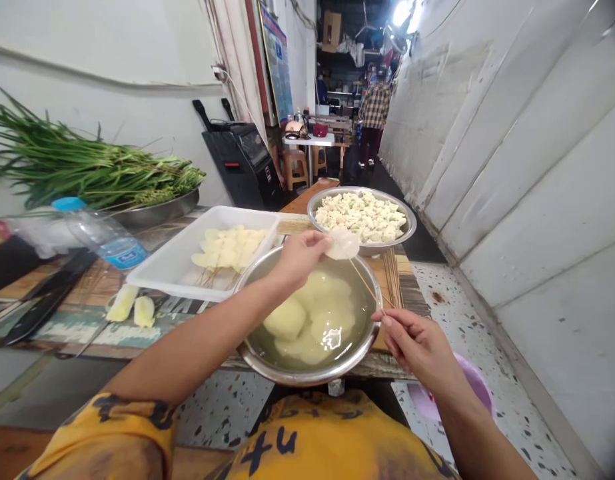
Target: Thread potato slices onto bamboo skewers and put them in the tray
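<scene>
Between thumb and fingers, my left hand [304, 257] pinches a thin pale potato slice [343, 245] above the far side of a metal bowl [307, 380]. My right hand [412, 340], closed at the bowl's right rim, grips a thin wooden skewer [368, 288] whose upper end meets the slice. Pale potato slices [317, 313] lie in cloudy water in the bowl. Left of it, a white plastic tray [162, 270] holds skewered slices [232, 248]. Loose skewers [393, 280] lie on the table to the right.
Behind stands a metal bowl of cauliflower pieces [360, 217]. At left are a water bottle [104, 233], a knife [42, 303], two cut vegetable pieces [130, 305] and a basin of green stalks [107, 170]. A pink basin [474, 387] sits low right; a person [374, 110] stands far back.
</scene>
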`<state>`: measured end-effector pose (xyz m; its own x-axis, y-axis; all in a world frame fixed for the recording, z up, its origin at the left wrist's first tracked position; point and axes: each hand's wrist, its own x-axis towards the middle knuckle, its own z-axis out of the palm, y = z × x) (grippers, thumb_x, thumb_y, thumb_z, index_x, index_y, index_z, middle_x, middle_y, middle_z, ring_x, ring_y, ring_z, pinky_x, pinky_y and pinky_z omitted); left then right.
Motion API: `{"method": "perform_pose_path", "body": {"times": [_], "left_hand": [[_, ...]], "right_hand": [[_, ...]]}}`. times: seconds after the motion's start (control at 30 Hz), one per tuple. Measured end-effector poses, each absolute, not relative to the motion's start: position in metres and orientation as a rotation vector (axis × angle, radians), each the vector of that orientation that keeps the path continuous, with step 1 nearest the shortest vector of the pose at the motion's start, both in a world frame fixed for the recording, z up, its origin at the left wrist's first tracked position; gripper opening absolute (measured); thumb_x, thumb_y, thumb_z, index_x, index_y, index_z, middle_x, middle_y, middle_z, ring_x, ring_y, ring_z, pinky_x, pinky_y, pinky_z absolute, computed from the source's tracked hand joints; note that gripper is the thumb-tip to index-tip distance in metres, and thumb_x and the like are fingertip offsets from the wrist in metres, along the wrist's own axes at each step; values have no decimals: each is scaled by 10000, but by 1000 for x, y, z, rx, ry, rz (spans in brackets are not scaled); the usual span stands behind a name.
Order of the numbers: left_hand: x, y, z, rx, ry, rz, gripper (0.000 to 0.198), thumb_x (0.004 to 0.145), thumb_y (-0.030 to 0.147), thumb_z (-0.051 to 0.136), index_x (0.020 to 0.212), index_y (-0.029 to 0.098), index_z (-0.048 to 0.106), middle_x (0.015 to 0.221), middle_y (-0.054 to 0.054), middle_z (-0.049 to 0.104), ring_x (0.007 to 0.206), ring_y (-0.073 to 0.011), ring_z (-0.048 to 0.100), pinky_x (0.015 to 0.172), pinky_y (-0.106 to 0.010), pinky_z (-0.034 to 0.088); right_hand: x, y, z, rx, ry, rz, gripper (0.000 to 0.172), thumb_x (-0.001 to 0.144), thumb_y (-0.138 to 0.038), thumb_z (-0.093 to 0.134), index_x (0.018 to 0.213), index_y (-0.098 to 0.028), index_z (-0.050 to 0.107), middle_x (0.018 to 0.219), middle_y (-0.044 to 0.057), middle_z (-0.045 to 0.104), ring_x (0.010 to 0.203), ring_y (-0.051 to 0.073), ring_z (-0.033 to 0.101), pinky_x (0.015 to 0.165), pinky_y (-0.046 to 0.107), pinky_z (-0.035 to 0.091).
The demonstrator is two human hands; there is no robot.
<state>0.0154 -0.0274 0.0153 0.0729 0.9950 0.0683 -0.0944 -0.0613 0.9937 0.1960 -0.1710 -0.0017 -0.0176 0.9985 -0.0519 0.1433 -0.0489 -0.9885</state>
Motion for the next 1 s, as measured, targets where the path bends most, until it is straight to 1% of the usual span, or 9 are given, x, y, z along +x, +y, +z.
{"method": "perform_pose_path", "body": {"times": [0.13, 0.33, 0.43, 0.5, 0.67, 0.73, 0.83, 0.9, 1.0], "left_hand": [[19, -35, 21, 1316, 1022, 1188, 171, 637, 283, 690, 679, 130, 625, 628, -11, 601, 557, -89, 508, 581, -232, 417], [17, -49, 31, 1559, 729, 560, 218, 706, 349, 629, 784, 152, 680, 758, -82, 669, 648, -153, 596, 621, -271, 451], [10, -45, 16, 1776, 836, 324, 194, 564, 318, 744, 679, 175, 683, 611, -56, 639, 530, -156, 562, 542, -257, 407], [9, -45, 0, 1960, 954, 300, 209, 443, 268, 801, 569, 191, 653, 498, -14, 567, 468, -148, 507, 517, -254, 371], [14, -42, -22, 2178, 948, 124, 313, 316, 108, 801, 405, 207, 518, 395, 29, 446, 452, -141, 456, 524, -256, 356], [12, -34, -17, 2127, 936, 11, 285, 366, 88, 771, 398, 193, 508, 364, 33, 449, 413, -123, 438, 502, -250, 357], [3, -19, -3, 2031, 977, -26, 149, 532, 172, 708, 505, 160, 562, 429, 17, 549, 425, -111, 493, 494, -227, 377], [-4, -11, 4, 1915, 1055, 165, 108, 629, 211, 651, 596, 145, 573, 511, -4, 603, 478, -113, 554, 507, -215, 407], [-8, -3, 8, 1653, 1147, 590, 86, 680, 202, 618, 661, 135, 569, 596, -36, 636, 537, -124, 598, 524, -221, 448]], "right_hand": [[199, -166, -8, -1328, -1328, 1089, 326, 846, -412, 504, 938, -125, 627, 481, -77, 293, 404, 66, 262, 368, 203, 186], [199, -149, -20, -1278, -1262, 991, 259, 859, -384, 505, 884, -153, 617, 491, -71, 308, 408, 64, 260, 373, 201, 177], [204, -151, -22, -1313, -1231, 938, 262, 863, -384, 502, 919, -156, 620, 496, -72, 298, 413, 66, 246, 377, 204, 170], [206, -154, -23, -1306, -1224, 958, 262, 865, -385, 499, 922, -158, 618, 489, -76, 283, 411, 64, 225, 378, 207, 156], [207, -157, -24, -1337, -1236, 976, 267, 858, -393, 507, 903, -154, 616, 490, -76, 275, 415, 61, 238, 380, 198, 170], [207, -157, -25, -1355, -1238, 977, 284, 847, -406, 516, 914, -150, 617, 489, -75, 281, 413, 63, 250, 377, 194, 177], [207, -158, -26, -1379, -1263, 1014, 321, 840, -428, 513, 959, -148, 617, 477, -78, 278, 404, 69, 251, 375, 194, 169], [207, -159, -27, -1402, -1297, 1049, 354, 844, -438, 502, 1006, -143, 610, 470, -82, 265, 402, 71, 240, 381, 197, 159], [206, -160, -29, -1409, -1356, 1068, 388, 848, -434, 500, 1068, -129, 592, 491, -75, 282, 425, 77, 248, 397, 203, 166]]}}
